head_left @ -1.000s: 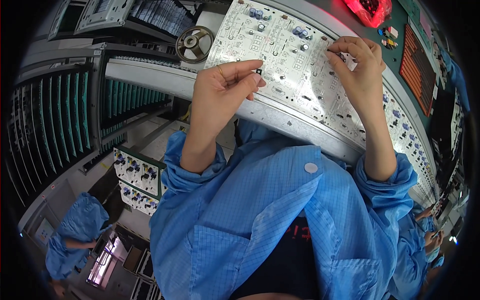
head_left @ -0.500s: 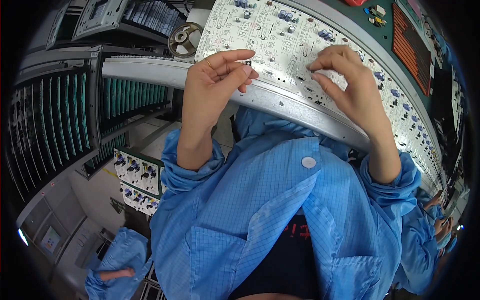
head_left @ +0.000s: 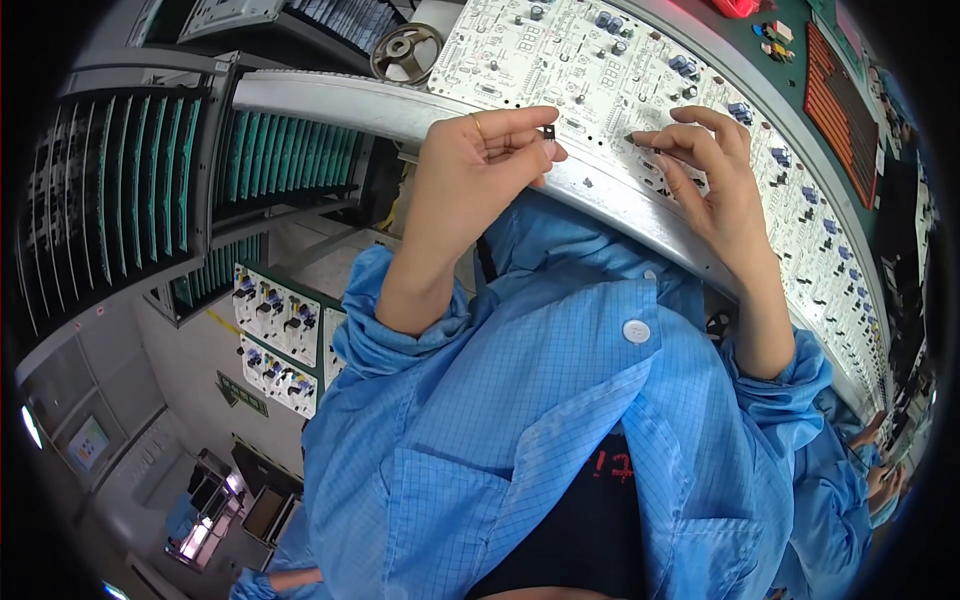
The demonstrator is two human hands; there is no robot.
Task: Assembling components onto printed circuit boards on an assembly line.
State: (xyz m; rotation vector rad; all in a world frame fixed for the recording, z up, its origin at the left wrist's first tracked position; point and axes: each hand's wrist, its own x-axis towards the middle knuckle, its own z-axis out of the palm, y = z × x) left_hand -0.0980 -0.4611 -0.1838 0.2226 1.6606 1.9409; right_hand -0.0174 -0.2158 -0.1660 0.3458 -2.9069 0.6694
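Note:
My left hand point(head_left: 485, 170) is raised over the near metal rail, pinching a small black transistor-like part point(head_left: 549, 131) with a hole in it between thumb and fingers. To its right, my right hand point(head_left: 715, 180) hovers close above a white circuit board point(head_left: 470, 62), fingers curled and thumb apart from them. A dark speck shows at one of its fingertips; whether it belongs to the hand or the board I cannot tell. Capacitors, dark parts and rows of holes cover the board.
A metal rail point(head_left: 330, 108) edges the boards. Beside it sits a round spoked wheel point(head_left: 407, 53). Racks of green boards point(head_left: 290, 160) stand at left, with populated boards point(head_left: 275, 310) below. An orange-brown slatted tray point(head_left: 840, 110) lies at far right. Another person's arm point(head_left: 296, 578) shows at lower left.
The view has shifted, so the boards and racks sit differently in it. My left hand still pinches the black part; my right hand's fingers have spread slightly above the board.

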